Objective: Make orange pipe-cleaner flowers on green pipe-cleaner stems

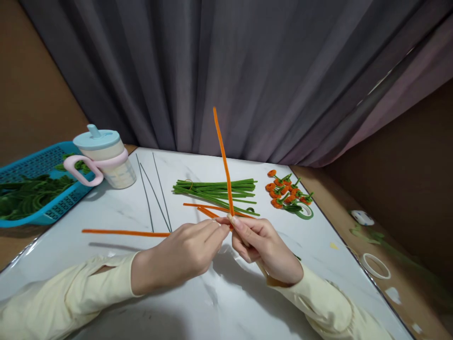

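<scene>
My right hand point(264, 245) pinches the lower end of an orange pipe cleaner point(222, 156) that stands nearly upright above the white marble table point(106, 212). My left hand point(184, 255) is closed too, its fingertips meeting the right hand's at the base of the same pipe cleaner. A second orange pipe cleaner point(123, 232) runs out flat to the left from behind my left hand. More orange pieces point(205, 208) lie just beyond my fingers.
A bundle of green pipe cleaners point(215, 189) lies mid-table, with three thin dark wires point(155, 193) to its left. Small orange flowers with green stems point(286, 189) sit at the right. A pastel lidded cup point(106, 158) and a blue basket of green material point(31, 189) stand left.
</scene>
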`<state>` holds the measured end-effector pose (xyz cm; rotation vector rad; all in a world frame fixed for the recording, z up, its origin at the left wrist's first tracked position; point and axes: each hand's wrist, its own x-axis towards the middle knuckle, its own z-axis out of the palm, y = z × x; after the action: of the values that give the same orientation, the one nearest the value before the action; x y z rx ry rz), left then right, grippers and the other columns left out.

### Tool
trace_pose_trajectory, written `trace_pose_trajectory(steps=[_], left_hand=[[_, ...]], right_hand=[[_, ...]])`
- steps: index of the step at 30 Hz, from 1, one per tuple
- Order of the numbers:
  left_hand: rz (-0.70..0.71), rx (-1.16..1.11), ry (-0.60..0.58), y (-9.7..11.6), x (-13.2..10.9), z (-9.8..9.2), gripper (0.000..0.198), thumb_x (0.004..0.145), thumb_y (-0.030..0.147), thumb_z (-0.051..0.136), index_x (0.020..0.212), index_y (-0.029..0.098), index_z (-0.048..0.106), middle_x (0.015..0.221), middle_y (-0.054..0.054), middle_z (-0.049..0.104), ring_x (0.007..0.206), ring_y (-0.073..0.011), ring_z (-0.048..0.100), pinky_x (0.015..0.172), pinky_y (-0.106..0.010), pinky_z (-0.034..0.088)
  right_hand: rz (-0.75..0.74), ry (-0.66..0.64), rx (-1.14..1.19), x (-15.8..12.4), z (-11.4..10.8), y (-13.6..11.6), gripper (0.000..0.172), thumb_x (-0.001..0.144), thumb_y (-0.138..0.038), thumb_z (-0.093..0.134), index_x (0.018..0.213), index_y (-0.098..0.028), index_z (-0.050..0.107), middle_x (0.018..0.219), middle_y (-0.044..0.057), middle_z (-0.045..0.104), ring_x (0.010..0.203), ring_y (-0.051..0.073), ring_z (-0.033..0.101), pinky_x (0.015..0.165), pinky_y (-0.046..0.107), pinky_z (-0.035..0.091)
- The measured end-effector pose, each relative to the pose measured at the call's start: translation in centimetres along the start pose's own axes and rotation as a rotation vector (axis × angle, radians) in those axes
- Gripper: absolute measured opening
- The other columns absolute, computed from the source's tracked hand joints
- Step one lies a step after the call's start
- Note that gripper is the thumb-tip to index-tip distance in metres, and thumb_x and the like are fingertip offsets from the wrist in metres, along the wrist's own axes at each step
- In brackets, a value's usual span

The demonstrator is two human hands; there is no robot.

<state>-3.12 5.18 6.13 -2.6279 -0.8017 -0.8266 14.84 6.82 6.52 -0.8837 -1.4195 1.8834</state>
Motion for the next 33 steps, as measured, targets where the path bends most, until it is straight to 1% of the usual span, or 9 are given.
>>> trace_pose_trajectory(steps=[5,11,13,16,19,22,25,29,33], left_hand=[[-0.019,-0.043,-0.024,0.0,-0.1,0.1,0.026,0.089,0.007,0.031,0.083,0.010,0.056,0.075,-0.009,0.064,0.068,-0.0175,0.063,0.058,-0.027,0.054],[-0.388,-0.482,-0.187,-0.2,0.8,-0.6,0.017,0.092,0.022,0.043,0.089,0.015,0.057,0.066,0.001,0.059,0.056,-0.0105,0.054,0.056,-0.022,0.046],[-0.443,-0.549,-0.178,-0.3,1.0,-0.7,0.016,0.091,0.026,0.046,0.094,0.016,0.058,0.065,0.003,0.058,0.053,-0.0091,0.052,0.054,-0.020,0.043],[-0.412,-0.590,-0.078,-0.6,0.8,-0.5,0.019,0.092,0.021,0.043,0.101,0.016,0.060,0.082,-0.002,0.066,0.068,-0.0109,0.060,0.064,-0.021,0.046],[-0.331,-0.563,-0.059,-0.7,0.4,-0.1,0.024,0.092,0.016,0.041,0.106,0.014,0.060,0.092,-0.005,0.069,0.078,-0.0143,0.063,0.070,-0.024,0.048],[-0.289,-0.556,-0.181,-0.8,0.3,0.0,0.027,0.093,0.017,0.039,0.110,0.017,0.059,0.095,-0.004,0.069,0.080,-0.0150,0.064,0.071,-0.024,0.048],[-0.273,-0.552,-0.303,-0.8,0.6,-0.2,0.027,0.094,0.028,0.039,0.112,0.017,0.056,0.098,-0.005,0.068,0.084,-0.0159,0.064,0.073,-0.024,0.047],[-0.201,-0.467,-0.418,-0.2,1.2,-0.5,0.023,0.095,0.025,0.034,0.096,0.016,0.056,0.077,-0.003,0.064,0.067,-0.0145,0.060,0.060,-0.023,0.043],[-0.127,-0.422,-0.454,0.5,1.7,-0.7,0.017,0.089,0.012,0.035,0.088,0.017,0.051,0.076,-0.002,0.059,0.064,-0.0137,0.054,0.056,-0.023,0.038]], right_hand=[[-0.003,0.004,0.086,0.1,0.1,0.1,0.036,0.087,-0.042,0.051,0.107,-0.012,0.061,0.046,-0.008,0.040,0.037,0.002,0.020,0.036,0.017,0.012],[-0.008,-0.044,0.270,0.6,-0.6,0.8,0.038,0.087,-0.040,0.052,0.117,-0.017,0.055,0.044,-0.009,0.042,0.035,0.002,0.011,0.034,0.017,0.011],[-0.038,-0.059,0.249,0.6,-0.7,0.8,0.039,0.087,-0.039,0.051,0.119,-0.017,0.053,0.044,-0.008,0.045,0.034,0.002,0.012,0.034,0.017,0.012],[-0.064,-0.071,0.163,0.2,-1.0,0.9,0.041,0.088,-0.040,0.050,0.121,-0.016,0.051,0.048,-0.005,0.051,0.034,0.002,0.017,0.036,0.017,0.011],[-0.045,-0.035,-0.006,-0.9,-1.7,1.0,0.040,0.088,-0.044,0.048,0.111,-0.013,0.056,0.052,-0.003,0.054,0.037,0.002,0.019,0.037,0.019,0.012],[-0.029,0.090,-0.309,-2.6,-2.7,0.8,0.035,0.089,-0.043,0.047,0.100,-0.012,0.059,0.053,-0.001,0.055,0.040,0.004,0.024,0.039,0.020,0.018],[-0.141,0.208,-0.697,-4.7,-3.6,0.0,0.029,0.091,-0.036,0.044,0.084,-0.014,0.061,0.059,0.001,0.056,0.047,0.007,0.037,0.045,0.021,0.029],[-0.418,0.091,-1.087,-6.5,-3.5,-2.0,0.020,0.091,-0.023,0.045,0.082,-0.016,0.061,0.078,0.006,0.059,0.070,0.013,0.054,0.064,0.023,0.042],[-0.516,-0.006,-1.285,-6.4,-2.6,-3.3,0.017,0.092,-0.020,0.042,0.094,-0.018,0.058,0.097,0.010,0.060,0.079,0.014,0.057,0.068,0.024,0.045]])
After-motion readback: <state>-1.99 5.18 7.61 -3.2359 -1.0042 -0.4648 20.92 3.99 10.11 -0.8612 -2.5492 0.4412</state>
